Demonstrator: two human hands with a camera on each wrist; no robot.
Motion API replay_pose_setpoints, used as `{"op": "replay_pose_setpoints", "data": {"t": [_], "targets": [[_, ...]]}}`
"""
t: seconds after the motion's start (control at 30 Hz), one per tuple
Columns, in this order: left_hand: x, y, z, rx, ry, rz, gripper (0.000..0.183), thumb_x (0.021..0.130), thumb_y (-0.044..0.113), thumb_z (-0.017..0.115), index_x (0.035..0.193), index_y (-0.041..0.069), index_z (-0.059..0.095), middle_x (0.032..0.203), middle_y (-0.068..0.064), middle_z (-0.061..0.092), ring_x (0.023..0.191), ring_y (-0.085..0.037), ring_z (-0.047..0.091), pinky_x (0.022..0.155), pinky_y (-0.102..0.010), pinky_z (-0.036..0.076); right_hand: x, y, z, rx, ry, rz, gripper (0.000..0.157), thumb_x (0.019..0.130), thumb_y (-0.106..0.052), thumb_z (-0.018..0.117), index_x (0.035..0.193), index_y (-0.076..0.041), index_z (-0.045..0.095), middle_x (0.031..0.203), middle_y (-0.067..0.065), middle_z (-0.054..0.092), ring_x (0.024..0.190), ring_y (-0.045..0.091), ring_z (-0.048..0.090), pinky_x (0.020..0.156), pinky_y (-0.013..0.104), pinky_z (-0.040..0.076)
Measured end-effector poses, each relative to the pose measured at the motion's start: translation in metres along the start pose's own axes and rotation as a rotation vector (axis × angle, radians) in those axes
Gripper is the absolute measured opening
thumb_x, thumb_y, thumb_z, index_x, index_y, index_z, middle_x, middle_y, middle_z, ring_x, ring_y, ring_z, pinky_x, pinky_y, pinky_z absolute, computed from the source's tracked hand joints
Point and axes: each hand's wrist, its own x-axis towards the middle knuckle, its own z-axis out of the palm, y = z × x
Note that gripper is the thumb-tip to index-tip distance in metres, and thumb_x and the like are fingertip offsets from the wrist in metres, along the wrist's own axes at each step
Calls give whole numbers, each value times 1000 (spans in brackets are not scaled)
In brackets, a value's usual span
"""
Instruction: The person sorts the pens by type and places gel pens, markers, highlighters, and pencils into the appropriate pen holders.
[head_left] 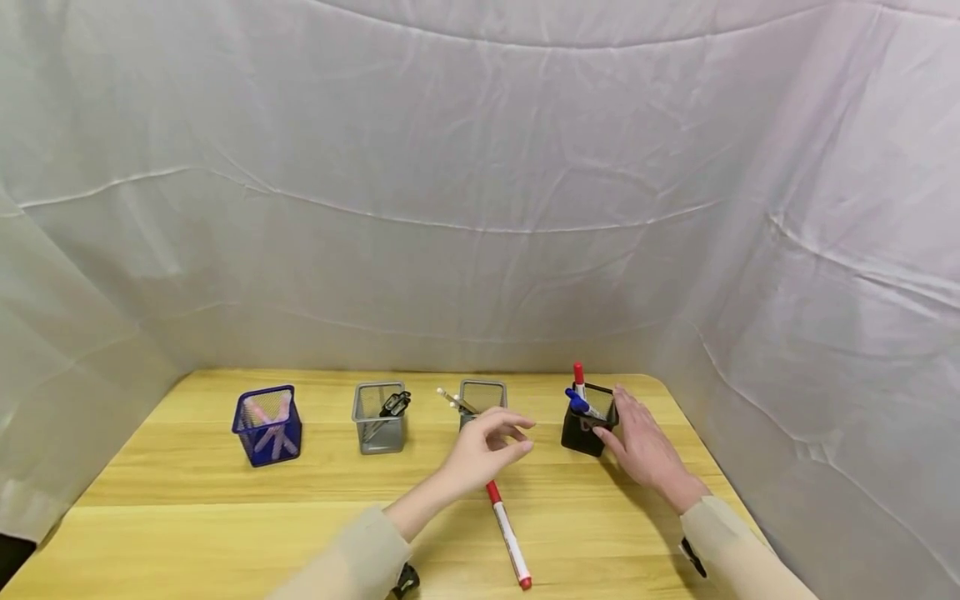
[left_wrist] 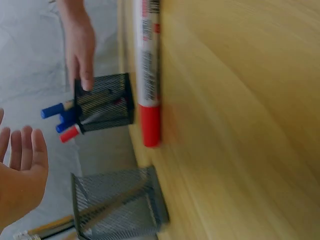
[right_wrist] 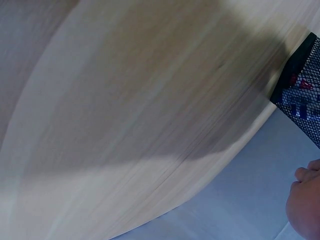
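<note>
At the right, a black mesh pen holder (head_left: 581,440) stands upright, a red-capped marker (head_left: 578,375) and blue-capped markers (left_wrist: 52,110) poking from its top. My right hand (head_left: 647,446) holds its right side, thumb at the front and fingers reaching along the side. Palm half turned, my left hand (head_left: 480,454) hovers over the middle of the table, fingers bent loosely and apart from the thumb, nothing between them. A red-and-white marker (head_left: 510,537) lies on the table below it. Behind the left hand is a grey mesh holder (head_left: 483,382) with pencils, partly hidden.
Farther left stand another grey mesh holder (head_left: 381,437) with black-handled items and a blue mesh holder (head_left: 255,450) with pink sticks. The wooden table (head_left: 225,542) is bordered by pale cloth (head_left: 450,275) behind and at both sides.
</note>
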Motion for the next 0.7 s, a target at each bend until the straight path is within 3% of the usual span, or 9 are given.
{"op": "replay_pose_setpoints", "data": {"t": [0.27,0.47,0.7], "targets": [[-11,-15,-17,88,-140,-10,27,97,15,75,123,8,74,128,-8,65,108,-25,70,89,-26,58,1,0,0,-1,-18,17,79,109,-40,54,160,11,21,166,31,24,152,49,27,124,63,24],[-14,-27,-28,105,-269,-26,26,94,7,77,120,6,74,122,-8,68,108,-30,69,91,-27,59,1,2,0,-3,-31,21,80,109,-40,52,160,11,19,166,32,22,152,49,25,124,62,22],[-17,-35,-34,233,-383,-43,26,90,10,81,116,11,77,116,7,69,109,-22,67,98,-33,57,1,2,1,5,-30,23,81,109,-42,52,161,10,18,167,31,21,152,49,26,124,62,22]]}}
